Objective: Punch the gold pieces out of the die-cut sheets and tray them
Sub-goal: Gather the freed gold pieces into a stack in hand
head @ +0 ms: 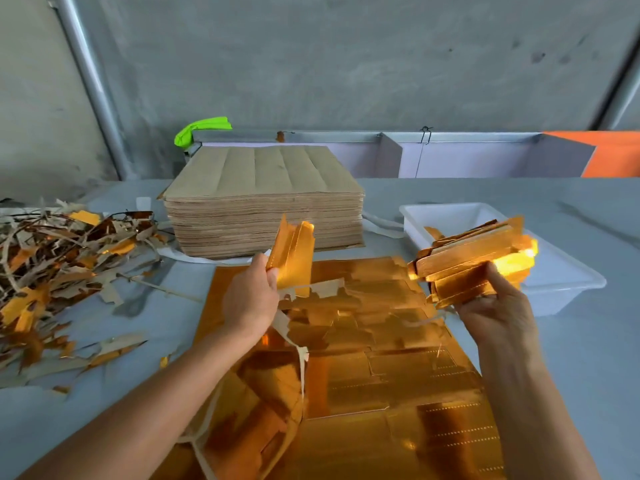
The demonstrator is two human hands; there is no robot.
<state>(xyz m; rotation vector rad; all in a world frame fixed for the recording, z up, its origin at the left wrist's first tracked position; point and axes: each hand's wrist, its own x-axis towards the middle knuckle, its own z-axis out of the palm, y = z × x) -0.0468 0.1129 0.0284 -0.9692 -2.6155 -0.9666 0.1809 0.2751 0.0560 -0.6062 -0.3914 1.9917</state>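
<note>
Right hand [498, 306] clutches a thick fanned bundle of gold pieces [474, 261] beside the white tray [568, 289], left hand [251, 299] pinches one torn-out piece [292, 254] above the die-cut sheet [381, 358]; the loose bundle could spill.

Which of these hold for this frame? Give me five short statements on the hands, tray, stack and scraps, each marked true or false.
1. The right hand holds a bundle of gold pieces over the white tray. True.
2. The left hand is empty. False: it grips a few gold pieces.
3. The brown stack sits behind the gold sheet. True.
4. The scrap pile lies to the right of the tray. False: it lies at the far left of the table.
5. The tray is heaped full of gold pieces. False: much of its white inside shows bare.
</note>
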